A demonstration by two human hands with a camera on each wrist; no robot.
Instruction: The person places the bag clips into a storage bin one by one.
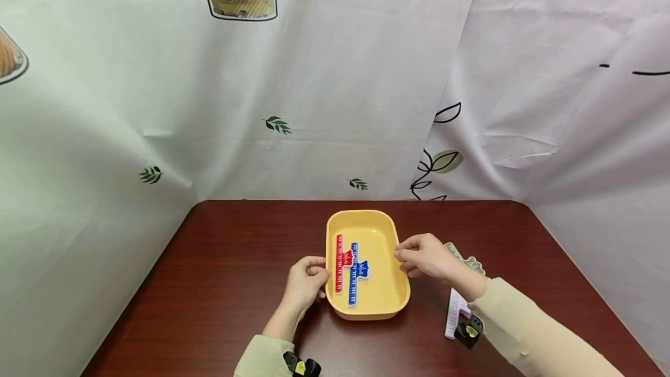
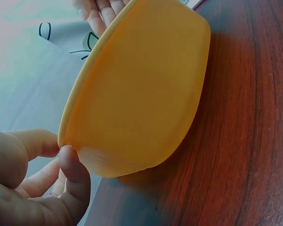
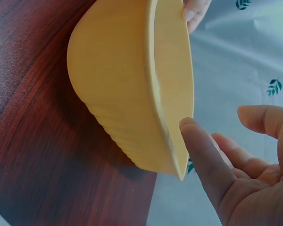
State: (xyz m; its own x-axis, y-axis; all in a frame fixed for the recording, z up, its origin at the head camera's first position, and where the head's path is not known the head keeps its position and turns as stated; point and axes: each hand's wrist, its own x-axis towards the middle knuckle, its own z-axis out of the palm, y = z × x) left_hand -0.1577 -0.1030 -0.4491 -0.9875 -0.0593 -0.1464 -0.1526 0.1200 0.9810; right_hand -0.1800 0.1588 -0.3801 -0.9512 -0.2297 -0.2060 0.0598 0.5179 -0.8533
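Observation:
A yellow plastic tray (image 1: pixel 384 290) with rounded corners and raised walls stands on the table. Inside it lie a red ruler (image 1: pixel 339 266) and, to its right, a blue ruler (image 1: pixel 353 278), each with a shaped tab on one side. My left hand (image 1: pixel 302 285) pinches the tray's left rim between thumb and finger, as the left wrist view shows at the rim (image 2: pixel 62 134). At the right rim is my right hand (image 1: pixel 426 258). In the right wrist view its fingers are spread, one fingertip (image 3: pixel 187 123) close to the rim; contact is unclear.
Under my right forearm lie a pale green ruler (image 1: pixel 454 251) and a pale purple ruler (image 1: pixel 452 313), both partly hidden. The dark red-brown table (image 1: pixel 235 266) ends at a white printed curtain (image 1: pixel 324 162) on the back and sides.

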